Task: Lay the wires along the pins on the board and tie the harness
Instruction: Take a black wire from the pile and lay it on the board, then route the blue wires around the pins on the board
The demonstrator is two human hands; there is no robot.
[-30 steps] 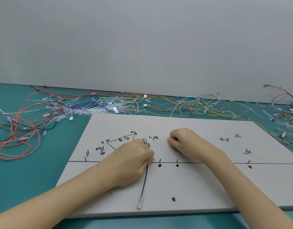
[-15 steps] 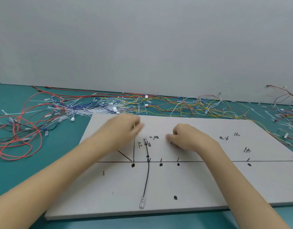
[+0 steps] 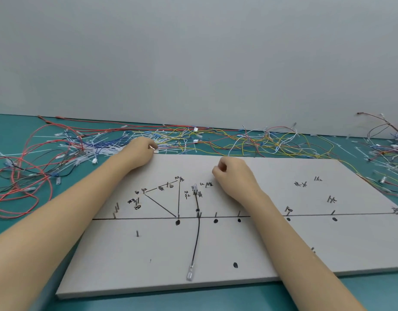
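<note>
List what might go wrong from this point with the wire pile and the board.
1. The left hand is picking a small white connector out of a tangled wire pile; neighbouring wires may drag along.
2. The only routed black wire lies loose on the board; a dragged wire or forearm could knock it off its pins.
3. The right hand rests curled beside that wire's top end and may nudge it.

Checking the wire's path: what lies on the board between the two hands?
In the head view, bare board separates the left hand from the right hand; the black wire starts nearer the person.
</note>
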